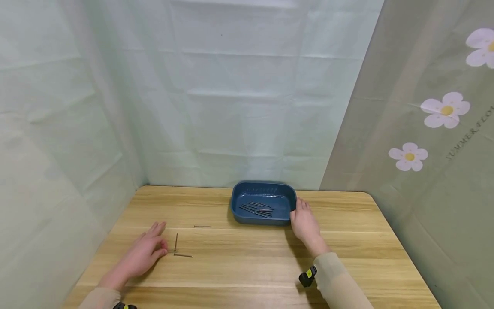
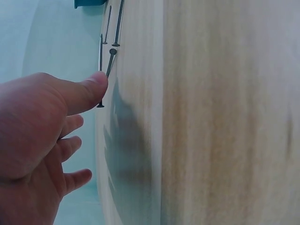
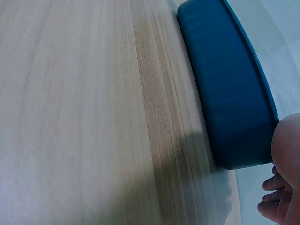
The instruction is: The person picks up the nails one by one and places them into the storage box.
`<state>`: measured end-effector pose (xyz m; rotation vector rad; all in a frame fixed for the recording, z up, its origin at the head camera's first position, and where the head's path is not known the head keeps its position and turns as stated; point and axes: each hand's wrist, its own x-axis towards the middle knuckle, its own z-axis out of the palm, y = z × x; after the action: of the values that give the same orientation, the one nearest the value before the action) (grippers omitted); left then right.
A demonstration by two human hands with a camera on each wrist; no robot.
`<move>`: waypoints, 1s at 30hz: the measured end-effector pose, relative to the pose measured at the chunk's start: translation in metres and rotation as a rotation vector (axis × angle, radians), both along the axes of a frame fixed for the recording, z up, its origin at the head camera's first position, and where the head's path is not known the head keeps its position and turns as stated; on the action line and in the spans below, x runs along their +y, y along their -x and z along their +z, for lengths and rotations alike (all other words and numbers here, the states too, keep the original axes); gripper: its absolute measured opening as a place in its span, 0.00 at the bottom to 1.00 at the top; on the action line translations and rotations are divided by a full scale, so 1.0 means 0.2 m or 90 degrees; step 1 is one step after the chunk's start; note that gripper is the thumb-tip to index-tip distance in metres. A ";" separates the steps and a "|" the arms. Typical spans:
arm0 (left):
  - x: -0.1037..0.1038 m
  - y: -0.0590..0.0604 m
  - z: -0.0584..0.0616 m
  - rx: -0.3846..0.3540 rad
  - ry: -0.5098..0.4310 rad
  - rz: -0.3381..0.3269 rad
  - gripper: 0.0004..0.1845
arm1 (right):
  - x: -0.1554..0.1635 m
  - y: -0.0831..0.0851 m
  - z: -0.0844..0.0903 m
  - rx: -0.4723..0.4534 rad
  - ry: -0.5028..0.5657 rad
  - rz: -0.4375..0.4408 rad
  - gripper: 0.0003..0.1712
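Note:
My left hand [image 1: 144, 253] pinches a nail [image 2: 111, 59] between thumb and index finger, low over the wooden table at the left. Its other fingers are spread. Beside those fingertips lie two more nails, one pointing away [image 1: 176, 243] and one lying crosswise [image 1: 183, 255]. Farther off, another nail [image 1: 202, 226] lies alone. A blue rectangular dish [image 1: 241, 220] stands at the back of the table with several nails [image 1: 258, 209] inside. At its right end my right hand [image 1: 306, 223] holds the dish, thumb at the rim and fingers along the outer side.
The wooden table [image 1: 239, 274] ends at a pale curtain [image 1: 239, 107] behind the dish. Hanging cloth also encloses the left and right, the right one printed with white flowers [image 1: 445, 110]. A black and yellow device [image 1: 308, 277] is worn at the right wrist.

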<state>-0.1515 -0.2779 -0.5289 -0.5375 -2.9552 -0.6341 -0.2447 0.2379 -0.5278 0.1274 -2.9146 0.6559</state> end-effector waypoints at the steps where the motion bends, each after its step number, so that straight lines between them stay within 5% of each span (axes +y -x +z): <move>1: 0.00 0.00 0.00 0.002 -0.003 0.000 0.15 | 0.00 0.00 0.00 -0.001 -0.001 -0.001 0.35; 14: 0.06 0.03 0.04 0.051 -0.041 -0.014 0.12 | 0.00 -0.01 0.00 0.001 -0.009 -0.001 0.34; 30: 0.13 0.07 0.00 0.060 -0.061 -0.021 0.14 | 0.00 0.00 -0.01 -0.001 0.001 -0.005 0.34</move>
<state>-0.1663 -0.2514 -0.5283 -0.5913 -2.8172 -0.7292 -0.2452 0.2385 -0.5297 0.1153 -2.9148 0.6572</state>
